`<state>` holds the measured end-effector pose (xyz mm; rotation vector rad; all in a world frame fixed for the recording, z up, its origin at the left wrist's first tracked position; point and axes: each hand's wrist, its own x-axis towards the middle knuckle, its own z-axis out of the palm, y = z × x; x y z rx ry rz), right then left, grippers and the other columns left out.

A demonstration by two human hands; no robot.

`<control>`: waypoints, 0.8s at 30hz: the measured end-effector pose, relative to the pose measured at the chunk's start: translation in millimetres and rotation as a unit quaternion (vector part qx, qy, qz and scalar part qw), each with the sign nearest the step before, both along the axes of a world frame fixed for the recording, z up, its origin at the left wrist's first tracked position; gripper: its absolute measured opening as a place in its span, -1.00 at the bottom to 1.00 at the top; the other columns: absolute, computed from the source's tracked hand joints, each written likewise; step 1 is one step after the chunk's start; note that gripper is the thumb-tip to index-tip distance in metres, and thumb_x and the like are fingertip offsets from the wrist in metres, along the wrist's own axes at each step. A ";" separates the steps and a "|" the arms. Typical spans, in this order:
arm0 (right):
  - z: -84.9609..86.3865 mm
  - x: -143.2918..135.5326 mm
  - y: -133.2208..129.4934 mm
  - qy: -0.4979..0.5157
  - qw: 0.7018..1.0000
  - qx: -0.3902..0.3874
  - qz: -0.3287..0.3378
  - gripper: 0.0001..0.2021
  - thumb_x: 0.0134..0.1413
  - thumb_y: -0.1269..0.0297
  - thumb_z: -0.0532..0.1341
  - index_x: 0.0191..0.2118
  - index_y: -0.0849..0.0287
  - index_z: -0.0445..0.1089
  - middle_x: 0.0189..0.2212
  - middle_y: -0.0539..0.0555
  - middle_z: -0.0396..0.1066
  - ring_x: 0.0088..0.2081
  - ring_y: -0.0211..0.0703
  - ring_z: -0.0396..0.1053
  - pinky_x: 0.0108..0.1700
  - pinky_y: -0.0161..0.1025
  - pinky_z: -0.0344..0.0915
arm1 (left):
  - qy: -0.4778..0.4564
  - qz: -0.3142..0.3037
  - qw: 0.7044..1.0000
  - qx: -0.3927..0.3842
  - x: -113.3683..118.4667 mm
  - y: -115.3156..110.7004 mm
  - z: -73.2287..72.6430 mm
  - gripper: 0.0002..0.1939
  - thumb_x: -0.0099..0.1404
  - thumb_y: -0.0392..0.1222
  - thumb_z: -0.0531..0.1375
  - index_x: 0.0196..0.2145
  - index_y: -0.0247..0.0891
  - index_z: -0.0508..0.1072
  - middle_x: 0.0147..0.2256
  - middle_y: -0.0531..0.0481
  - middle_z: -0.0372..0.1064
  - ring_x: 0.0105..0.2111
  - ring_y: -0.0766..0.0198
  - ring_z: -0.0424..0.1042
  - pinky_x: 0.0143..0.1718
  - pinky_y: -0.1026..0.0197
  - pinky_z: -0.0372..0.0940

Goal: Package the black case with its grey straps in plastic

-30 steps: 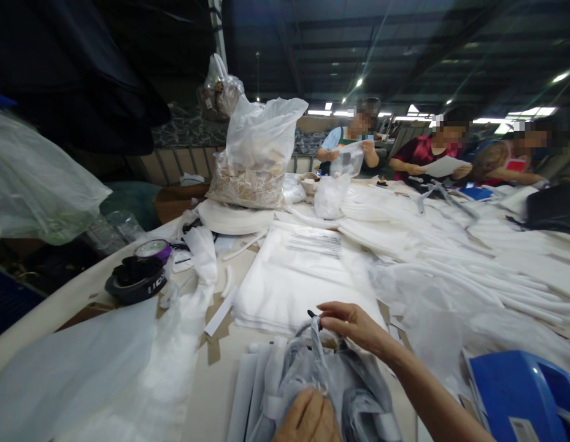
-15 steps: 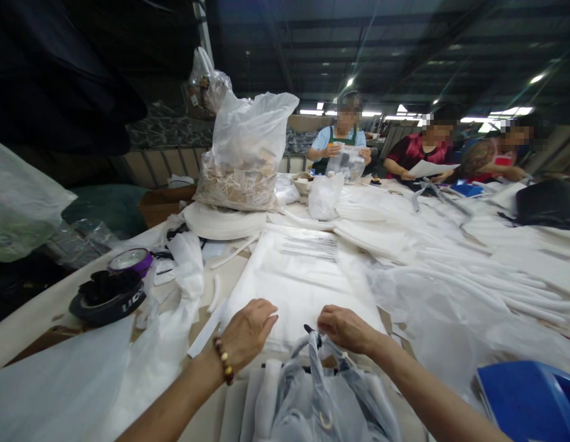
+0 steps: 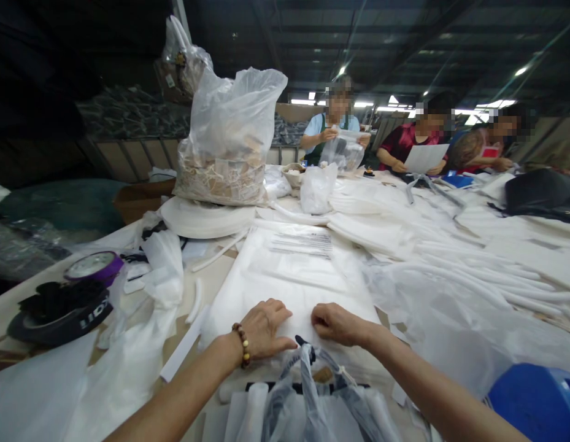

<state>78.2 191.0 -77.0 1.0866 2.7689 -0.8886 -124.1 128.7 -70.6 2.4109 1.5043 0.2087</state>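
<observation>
A stack of white, filmy plastic bags [image 3: 285, 285] with lines of dark print lies flat in front of me. My left hand [image 3: 267, 326], a beaded bracelet at its wrist, rests over the near left part of the stack, thumb and fingers apart. To its right, my right hand [image 3: 337, 324] is closed, its fingers curled against the top bag; what they pinch is hidden. Just below both hands sits a plastic-wrapped item [image 3: 310, 393] with grey straps and a black tip, flanked by white foam pieces. Neither hand grips it.
On the left lie rolls of tape, a purple one [image 3: 96, 268] and a black one [image 3: 59, 319]. A large clear bag of parts [image 3: 227, 159] stands behind. White foam strips [image 3: 478, 276] cover the right side, near a blue object [image 3: 535, 402]. Several people work across the table.
My left hand has moved right, nearer my right hand, and its fingers have spread over the bags. The right hand stays curled. The view has shifted slightly.
</observation>
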 end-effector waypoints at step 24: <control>-6.6 8.8 15.9 0.094 0.982 -0.149 -0.063 -0.93 -0.21 0.46 0.10 -0.51 0.25 0.31 -0.61 -0.10 0.19 -0.53 -0.37 0.10 -0.49 -0.40 0.03 | -0.015 -0.041 0.999 0.007 37.7 31.8 5.4 -0.57 0.01 0.06 0.33 -0.28 -0.30 0.42 -0.30 -0.05 0.39 -0.26 0.17 0.36 -0.24 0.21 0.25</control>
